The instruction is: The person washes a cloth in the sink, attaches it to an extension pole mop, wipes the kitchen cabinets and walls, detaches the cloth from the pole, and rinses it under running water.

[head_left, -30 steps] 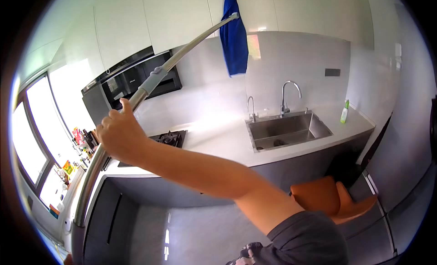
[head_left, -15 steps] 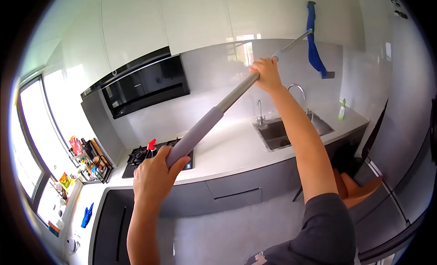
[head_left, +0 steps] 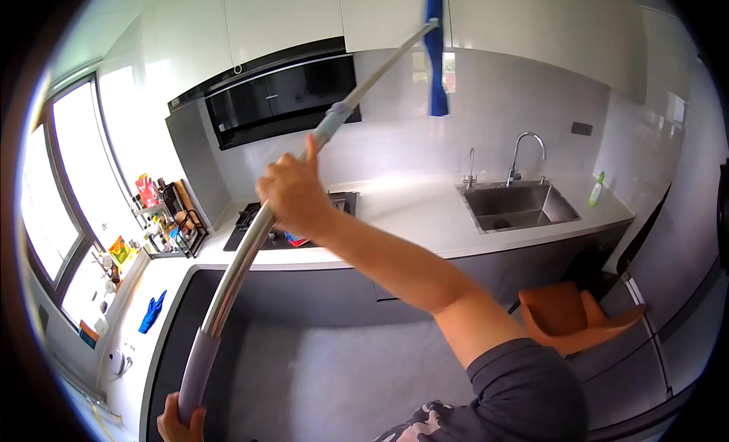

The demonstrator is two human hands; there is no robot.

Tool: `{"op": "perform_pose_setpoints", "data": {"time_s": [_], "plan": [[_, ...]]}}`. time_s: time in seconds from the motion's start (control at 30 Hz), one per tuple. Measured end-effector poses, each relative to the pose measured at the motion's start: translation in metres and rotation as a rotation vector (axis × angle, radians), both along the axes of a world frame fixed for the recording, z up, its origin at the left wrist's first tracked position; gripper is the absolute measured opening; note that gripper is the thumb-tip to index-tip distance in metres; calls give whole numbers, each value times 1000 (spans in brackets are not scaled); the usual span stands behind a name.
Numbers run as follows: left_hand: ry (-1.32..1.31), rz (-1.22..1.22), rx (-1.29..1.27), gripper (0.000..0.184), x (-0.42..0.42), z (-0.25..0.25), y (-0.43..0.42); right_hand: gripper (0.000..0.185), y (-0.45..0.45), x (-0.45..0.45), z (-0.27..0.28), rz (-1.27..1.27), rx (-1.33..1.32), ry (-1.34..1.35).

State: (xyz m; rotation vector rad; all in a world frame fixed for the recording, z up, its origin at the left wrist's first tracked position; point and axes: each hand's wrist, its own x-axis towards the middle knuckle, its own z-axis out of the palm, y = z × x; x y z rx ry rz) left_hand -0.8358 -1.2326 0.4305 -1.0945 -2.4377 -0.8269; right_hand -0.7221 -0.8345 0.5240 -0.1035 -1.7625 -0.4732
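My right hand point(head_left: 295, 190) is wrapped round the middle of a long metal pole point(head_left: 247, 258), just below its grey joint. At the lower left, my left hand point(head_left: 181, 423) grips the pole's grey handle end. The pole slants up and away to the right. At its far tip hangs a blue cloth head point(head_left: 435, 70), seen edge-on in front of the white upper cabinets point(head_left: 395, 17) and the backsplash. Whether it touches the cabinets I cannot tell.
Below the pole are the black hob point(head_left: 343, 203) and the white counter point(head_left: 410, 214). The sink point(head_left: 520, 206), a green-white bottle point(head_left: 597, 190) and an orange chair point(head_left: 554, 309) are at right. A rack point(head_left: 178, 233) and blue glove point(head_left: 153, 311) are at left.
The cloth head and my right hand have swung left from near the right wall. My left hand has dropped to the lower left edge. The pole now stands steeper.
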Motion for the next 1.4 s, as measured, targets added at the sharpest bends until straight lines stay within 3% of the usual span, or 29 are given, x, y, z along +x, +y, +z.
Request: {"op": "perform_pose_setpoints", "data": {"time_s": [0.1,0.17,0.37,0.43,0.57,0.6,0.7,0.83,0.87,0.93,1.03,1.17,1.3,1.4], "plan": [[17,68,-29,44,-6,-7,-48,13,-38,-35,-12,56,-43,-55],[-172,81,-210,43,13,6,-69,9,-59,-49,-16,65,-49,-122],[-249,125,-104,41,30,-33,-94,6,-87,-64,-47,200,-92,-213],[-300,-1,69,49,34,-52,-93,6,-92,-62,-57,174,-114,-279],[-610,-59,179,37,46,-82,-98,8,-95,-39,-72,77,-117,-460],[-548,-62,150,30,53,-84,-96,7,-94,-34,-76,65,-107,-471],[-751,-47,156,21,71,-88,-94,6,-92,-22,-92,32,-96,-501],[-440,-80,56,29,89,-91,-96,8,-89,4,-114,-15,-133,-554],[-442,-70,61,29,95,-82,-97,9,-82,12,-124,-4,-132,-578],[-527,28,-324,39,109,-51,-102,9,-78,29,-147,-44,-109,-586],[-630,-59,-288,37,109,-58,-126,9,-100,56,-178,15,-226,-644],[-756,-134,-212,36,114,-15,-149,18,-143,84,-181,135,-255,-494],[-454,21,-246,38,107,12,-175,27,-169,102,-173,156,-285,-483],[-63,-9,-10,36,80,10,-187,35,-180,116,-151,192,-206,-399]]}}
